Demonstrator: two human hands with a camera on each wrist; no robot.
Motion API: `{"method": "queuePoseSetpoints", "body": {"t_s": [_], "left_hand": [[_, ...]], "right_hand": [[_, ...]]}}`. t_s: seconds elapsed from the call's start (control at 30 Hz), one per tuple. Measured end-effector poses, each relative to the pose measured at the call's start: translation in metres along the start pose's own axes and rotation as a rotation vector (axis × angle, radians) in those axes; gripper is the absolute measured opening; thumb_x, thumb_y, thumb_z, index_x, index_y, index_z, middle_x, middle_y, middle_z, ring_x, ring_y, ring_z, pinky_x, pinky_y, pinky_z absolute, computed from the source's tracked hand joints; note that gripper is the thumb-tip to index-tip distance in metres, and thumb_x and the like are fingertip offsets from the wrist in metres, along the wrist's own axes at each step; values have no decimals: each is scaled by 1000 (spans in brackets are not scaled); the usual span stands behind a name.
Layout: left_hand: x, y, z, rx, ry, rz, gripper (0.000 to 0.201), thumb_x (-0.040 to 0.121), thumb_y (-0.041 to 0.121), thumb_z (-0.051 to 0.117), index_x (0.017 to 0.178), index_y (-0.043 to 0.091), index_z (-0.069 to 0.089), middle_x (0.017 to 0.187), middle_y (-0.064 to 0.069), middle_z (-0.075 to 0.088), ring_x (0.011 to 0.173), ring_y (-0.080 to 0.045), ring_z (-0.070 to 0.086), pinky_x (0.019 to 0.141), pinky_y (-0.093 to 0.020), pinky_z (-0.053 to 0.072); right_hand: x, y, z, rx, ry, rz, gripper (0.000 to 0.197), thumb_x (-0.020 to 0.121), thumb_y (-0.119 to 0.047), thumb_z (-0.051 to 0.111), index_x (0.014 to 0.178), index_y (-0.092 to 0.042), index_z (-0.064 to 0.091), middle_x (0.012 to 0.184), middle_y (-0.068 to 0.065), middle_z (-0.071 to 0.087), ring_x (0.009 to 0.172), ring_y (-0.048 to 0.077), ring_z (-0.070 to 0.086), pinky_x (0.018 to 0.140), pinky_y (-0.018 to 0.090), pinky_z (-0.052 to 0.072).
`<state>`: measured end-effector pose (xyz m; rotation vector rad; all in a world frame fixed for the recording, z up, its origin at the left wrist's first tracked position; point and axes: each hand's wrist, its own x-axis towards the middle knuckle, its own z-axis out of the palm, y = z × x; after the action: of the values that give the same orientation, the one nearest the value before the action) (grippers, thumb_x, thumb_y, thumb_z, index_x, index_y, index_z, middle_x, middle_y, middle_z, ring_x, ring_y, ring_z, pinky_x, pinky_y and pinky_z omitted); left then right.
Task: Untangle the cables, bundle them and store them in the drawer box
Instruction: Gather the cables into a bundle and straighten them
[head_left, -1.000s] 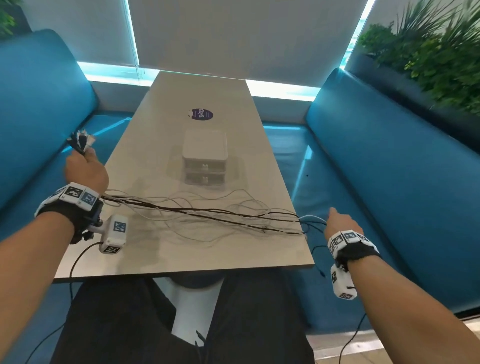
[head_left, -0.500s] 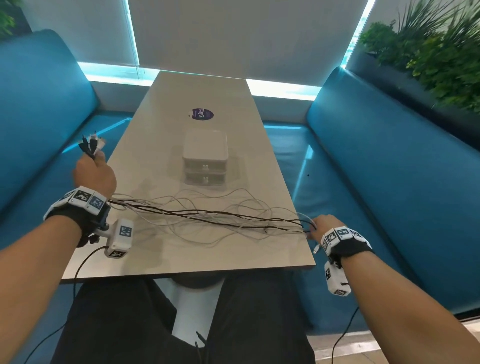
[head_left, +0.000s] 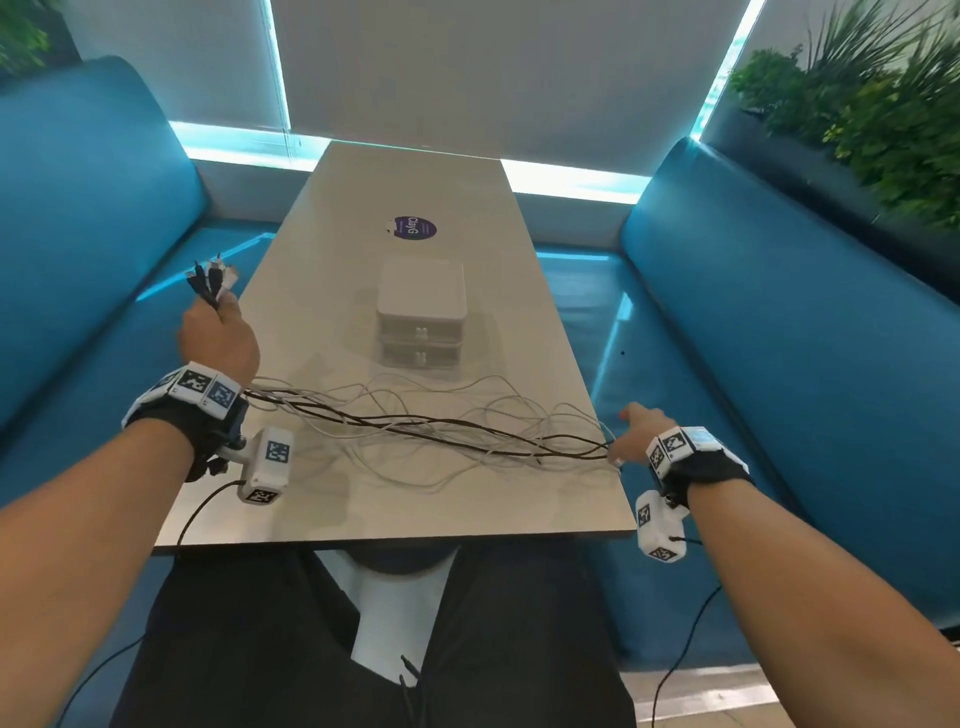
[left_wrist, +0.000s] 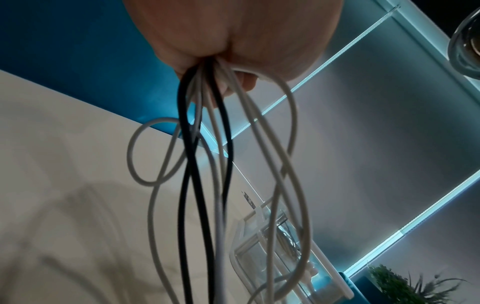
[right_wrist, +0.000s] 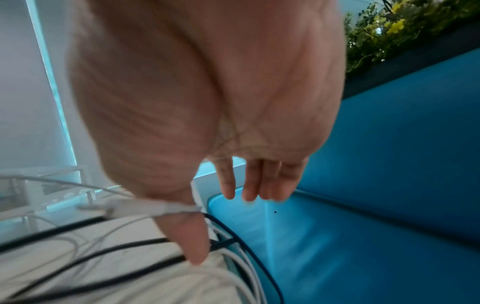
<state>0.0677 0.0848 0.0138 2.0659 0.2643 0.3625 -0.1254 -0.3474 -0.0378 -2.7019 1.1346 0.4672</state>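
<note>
The plug ends of the cables (head_left: 415, 426) are gripped by the curled left hand (head_left: 218, 338), probably for alignment; the loose ends are pinched by the right hand (head_left: 636, 434), other fingers (right_wrist: 262, 181) relaxed.

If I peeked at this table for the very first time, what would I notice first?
Probably the messy bunch of thin white and black cables stretched across the near end of the pale table, between the left hand, gripping their plugs, and the right hand. Behind them stands a small white two-drawer box.
</note>
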Motion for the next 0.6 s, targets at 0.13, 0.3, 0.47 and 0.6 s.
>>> {"method": "queuePoseSetpoints", "body": {"t_s": [0.13, 0.3, 0.47, 0.6], "left_hand": [[-2, 0, 0, -20, -5, 6, 46, 107, 33, 36, 125, -5, 55, 127, -29, 58, 117, -47, 52, 96, -47, 41], [-1, 2, 1, -51, 9, 19, 45, 106, 33, 37, 123, -4, 57, 124, -28, 60, 114, -47, 54, 94, -46, 42], [0, 5, 4, -101, -2, 18, 44, 106, 33, 38, 123, -2, 58, 123, -26, 62, 112, -46, 55, 93, -45, 43], [-3, 9, 5, -155, -19, 18, 43, 106, 33, 38, 124, -1, 58, 122, -25, 62, 111, -44, 57, 92, -43, 44]], "right_hand": [[-4, -5, -9, 160, 91, 44, 67, 70, -29, 82, 125, -10, 47, 122, 13, 57, 110, 32, 57, 87, 37, 50], [-8, -17, -11, 341, 137, -81, 39, 82, -29, 76, 107, -12, 52, 96, 8, 68, 71, 14, 65, 56, 21, 43], [-22, -41, -16, 312, 247, -243, 18, 86, -32, 68, 75, -20, 60, 80, 0, 69, 82, 20, 68, 76, 30, 52], [-37, -73, -13, 302, 369, -402, 12, 81, -35, 62, 80, -25, 56, 93, -2, 60, 88, 21, 55, 81, 35, 48]]}}
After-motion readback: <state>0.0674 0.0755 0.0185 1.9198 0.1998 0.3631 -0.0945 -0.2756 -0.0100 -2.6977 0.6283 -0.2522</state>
